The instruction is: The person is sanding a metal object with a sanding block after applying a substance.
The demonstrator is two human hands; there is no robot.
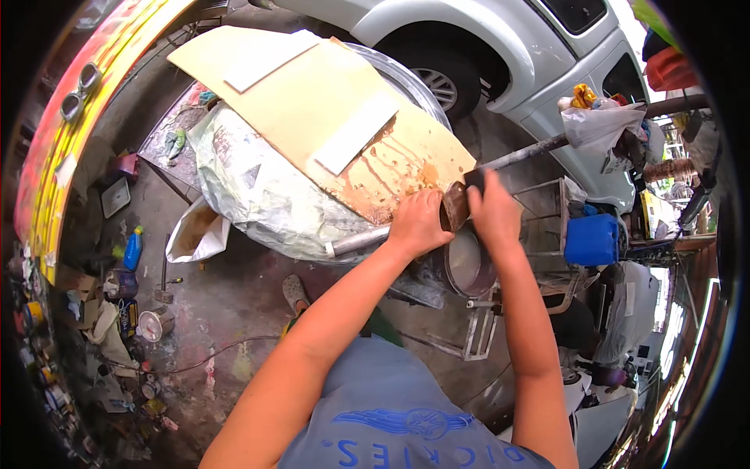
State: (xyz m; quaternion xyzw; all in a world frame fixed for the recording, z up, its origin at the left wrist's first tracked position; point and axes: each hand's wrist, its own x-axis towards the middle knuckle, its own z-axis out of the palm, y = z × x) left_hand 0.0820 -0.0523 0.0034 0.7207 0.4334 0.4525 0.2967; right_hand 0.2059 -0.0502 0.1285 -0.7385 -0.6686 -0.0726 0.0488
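Observation:
My left hand (418, 223) is closed on the near side of a small brown-smeared piece (455, 206), which looks like a spreader or a small tin; its exact kind is unclear. Closed round a dark block-like thing (474, 180) at the far end of that piece is my right hand (495, 209). Both hands meet over a round can (466, 264) with a pale inside. Just beyond them lies a tan board (305, 117) with brown drips and smears at its near right end. A white rectangular panel (357, 133) rests on it, and a second white panel (269, 61) lies farther left.
Crumpled plastic sheeting (258, 184) hangs under the board. A silver vehicle (508, 55) stands behind. To the right are a metal pole (531, 150) and a blue jug (591, 241). A white sack (198, 233), a blue bottle (133, 248) and several cans clutter the left floor.

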